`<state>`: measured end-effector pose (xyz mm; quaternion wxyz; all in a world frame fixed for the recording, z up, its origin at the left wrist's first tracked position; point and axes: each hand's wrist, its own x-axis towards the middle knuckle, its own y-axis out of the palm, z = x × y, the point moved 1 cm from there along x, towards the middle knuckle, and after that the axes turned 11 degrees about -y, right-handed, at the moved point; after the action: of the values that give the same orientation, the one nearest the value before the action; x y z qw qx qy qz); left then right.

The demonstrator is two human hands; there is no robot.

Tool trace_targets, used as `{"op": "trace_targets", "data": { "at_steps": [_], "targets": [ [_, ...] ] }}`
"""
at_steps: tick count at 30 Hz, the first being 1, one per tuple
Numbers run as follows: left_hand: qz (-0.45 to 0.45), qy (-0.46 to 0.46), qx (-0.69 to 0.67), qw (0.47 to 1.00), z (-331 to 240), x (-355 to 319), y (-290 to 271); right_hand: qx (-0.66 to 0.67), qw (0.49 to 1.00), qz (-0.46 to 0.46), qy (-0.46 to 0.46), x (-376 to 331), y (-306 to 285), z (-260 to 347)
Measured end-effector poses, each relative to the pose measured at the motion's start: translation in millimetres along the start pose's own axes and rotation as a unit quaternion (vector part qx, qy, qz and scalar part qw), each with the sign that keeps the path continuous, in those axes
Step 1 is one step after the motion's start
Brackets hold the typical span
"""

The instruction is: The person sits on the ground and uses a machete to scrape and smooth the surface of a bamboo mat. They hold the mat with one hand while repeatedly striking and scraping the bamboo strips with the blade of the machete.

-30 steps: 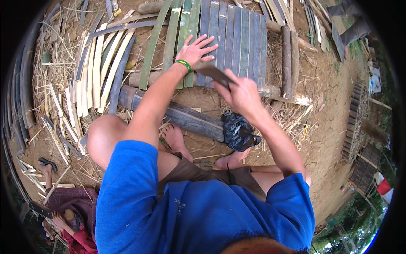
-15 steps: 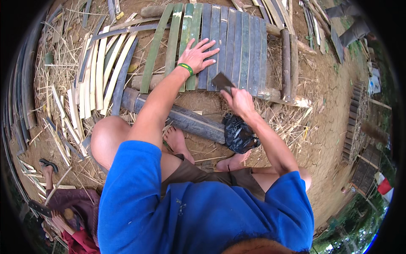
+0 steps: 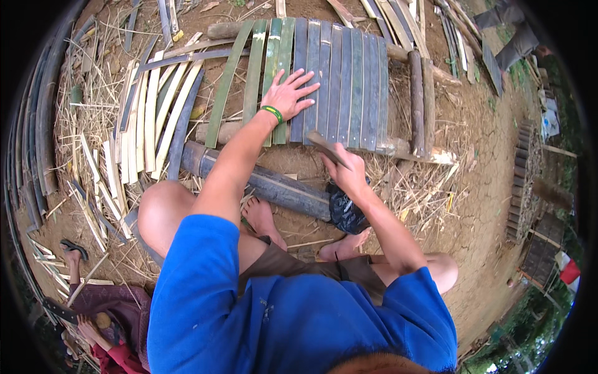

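My left hand (image 3: 289, 96) lies flat with spread fingers on a row of bamboo slats (image 3: 339, 87), green at the left and dark grey at the right. The slats lie side by side across two round poles, a far one (image 3: 227, 30) and a near one (image 3: 398, 148). My right hand (image 3: 347, 171) grips a short, dark cleaver-like blade (image 3: 325, 147), seen nearly edge-on by the slats' near ends. Whether the blade touches them I cannot tell. Below that hand sits a black plastic bag (image 3: 349, 210), at the end of a thick dark bamboo pole (image 3: 289, 194).
Pale split bamboo strips (image 3: 148, 118) lie in a pile at left, among straw. Long dark poles (image 3: 40, 118) run along the far left. Another person's hand (image 3: 90, 328) shows at lower left. Two upright-looking short logs (image 3: 416, 100) lie right of the slats.
The blade has turned from its broad face to nearly edge-on and come nearer to me, with my right hand lower. My left hand stays on the slats. The whole view has shifted slightly.
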<state>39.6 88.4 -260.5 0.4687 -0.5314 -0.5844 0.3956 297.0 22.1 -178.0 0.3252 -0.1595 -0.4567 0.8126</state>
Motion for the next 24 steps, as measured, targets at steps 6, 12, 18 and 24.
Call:
{"op": "trace_targets", "data": {
  "at_steps": [6, 12, 18, 24],
  "targets": [
    [0.032, -0.009, 0.041, 0.999, -10.7, 0.1, 2.7, 0.039, 0.994, -0.009, 0.097, -10.1, -33.3, 16.0],
    [-0.056, -0.064, -0.037, 0.996, -42.3, -21.6, 7.8, 0.131, 0.969, -0.041, 0.203, -56.6, -169.9, 10.3],
    [0.144, 0.253, -0.238, 0.927, -225.1, -91.8, -19.3, 0.202, 0.915, -0.188, 0.294, -114.3, -246.9, -14.3],
    [0.316, 0.048, -0.017, 0.947, -279.7, -151.6, 80.7, 0.333, 0.860, -0.254, 0.293, -118.2, -259.2, -6.5]
  ]
}}
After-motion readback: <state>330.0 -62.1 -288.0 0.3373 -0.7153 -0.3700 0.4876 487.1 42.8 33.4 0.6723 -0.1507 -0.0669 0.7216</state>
